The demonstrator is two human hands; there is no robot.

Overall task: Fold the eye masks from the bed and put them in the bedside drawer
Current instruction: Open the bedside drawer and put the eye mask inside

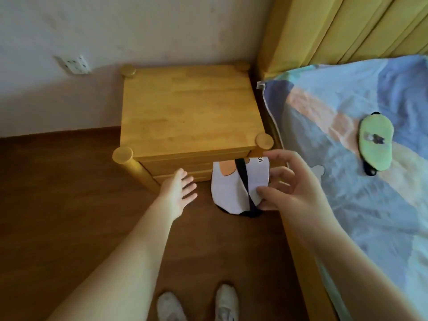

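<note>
My right hand [291, 181] holds a folded white eye mask [229, 188] with an orange patch and a black strap, in the air in front of the bedside cabinet [190, 112]. Its drawers [176, 167] are shut. My left hand [179, 189] is open, fingers spread, just below the drawer fronts and left of the mask, touching nothing. A green eye mask [376, 144] with a black strap lies flat on the bed sheet [347, 193] at the right.
The wooden cabinet stands against the wall between a wall socket [75, 64] and the yellow headboard [342, 28]. The bed's wooden side rail [301, 239] runs along my right arm. My two white shoes [196, 304] stand on the brown wooden floor.
</note>
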